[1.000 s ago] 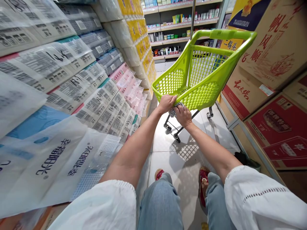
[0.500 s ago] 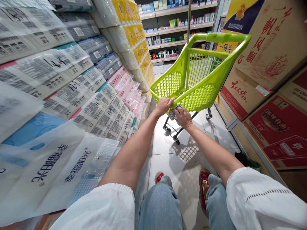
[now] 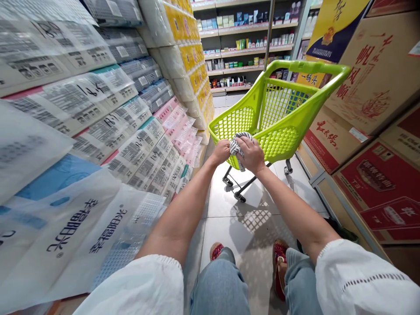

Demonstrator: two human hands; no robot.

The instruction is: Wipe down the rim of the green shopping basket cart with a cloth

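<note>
A lime-green shopping cart (image 3: 282,135) with a lattice basket stands on the tiled floor ahead, its low corner toward me. My left hand (image 3: 221,152) is closed round the rim at that corner. Just to its right, my right hand (image 3: 251,154) grips a crumpled grey-and-white striped cloth (image 3: 236,145) against the rim. Part of the cloth hangs down below the fingers. The two hands are close together, and the rim under the cloth is hidden.
Stacked plastic-wrapped packs (image 3: 108,118) slope along the left, with yellow packs (image 3: 193,65) behind them. Cardboard cartons (image 3: 364,87) line the right side on a low shelf. Shelves of bottles (image 3: 246,43) stand behind the cart. A dark object (image 3: 337,229) lies at the lower right.
My right hand and the cloth have moved up onto the top of the rim, and more cloth shows. My left hand is slightly lower. The view has tilted up a little.
</note>
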